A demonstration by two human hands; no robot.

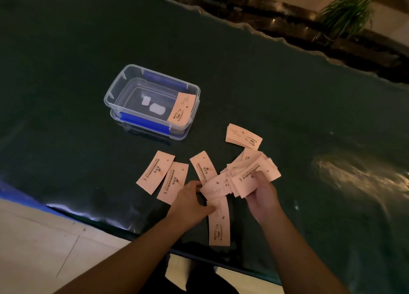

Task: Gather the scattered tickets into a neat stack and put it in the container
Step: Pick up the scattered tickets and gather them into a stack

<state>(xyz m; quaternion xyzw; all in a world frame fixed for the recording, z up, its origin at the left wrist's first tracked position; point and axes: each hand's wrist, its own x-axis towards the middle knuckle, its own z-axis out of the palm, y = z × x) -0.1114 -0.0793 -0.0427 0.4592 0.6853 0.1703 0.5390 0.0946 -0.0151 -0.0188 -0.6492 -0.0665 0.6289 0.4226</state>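
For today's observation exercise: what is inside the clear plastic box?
One ticket leans against the right wall of the box, and two small white patches show on its floor. Anything under the ticket is hidden.

Pale pink rectangular paper tickets with black print: a fanned, uneven bunch gripped in the right hand, its near end pinched by the left hand. Three single tickets flat just beyond the left hand; one more lengthwise between the wrists. A small squared pile beyond the right hand. Clear rectangular plastic container with blue side clips, lidless, upright, well beyond the left hand; one ticket leaning tilted against its right inner wall.
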